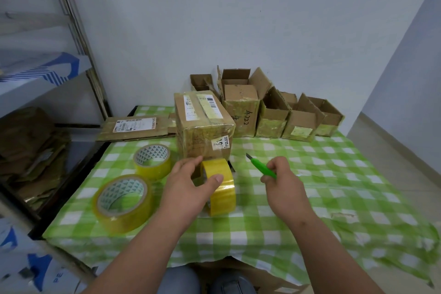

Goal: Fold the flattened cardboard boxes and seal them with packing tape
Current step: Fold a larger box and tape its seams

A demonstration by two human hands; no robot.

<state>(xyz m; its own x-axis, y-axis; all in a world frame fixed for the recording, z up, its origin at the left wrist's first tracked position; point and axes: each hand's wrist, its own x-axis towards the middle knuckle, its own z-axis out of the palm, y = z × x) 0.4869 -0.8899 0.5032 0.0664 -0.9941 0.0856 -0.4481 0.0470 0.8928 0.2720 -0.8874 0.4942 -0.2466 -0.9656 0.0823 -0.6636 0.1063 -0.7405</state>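
Observation:
A folded, taped cardboard box (202,124) with white labels stands in the middle of the table. Just in front of it my left hand (188,184) grips an upright roll of yellow packing tape (222,186), thumb on its outer face. A clear strip of tape seems to run from the roll up to the box's front. To the right, my right hand (281,179) holds a green utility knife (261,166), its blade pointing up-left toward the box. A flattened cardboard box (136,127) lies at the table's far left edge.
Two more tape rolls (152,160) (124,200) lie flat at my left on the green checked tablecloth (322,186). Several open-topped folded boxes (274,112) line the wall behind. A metal shelf (35,79) with stacked cardboard stands at the left.

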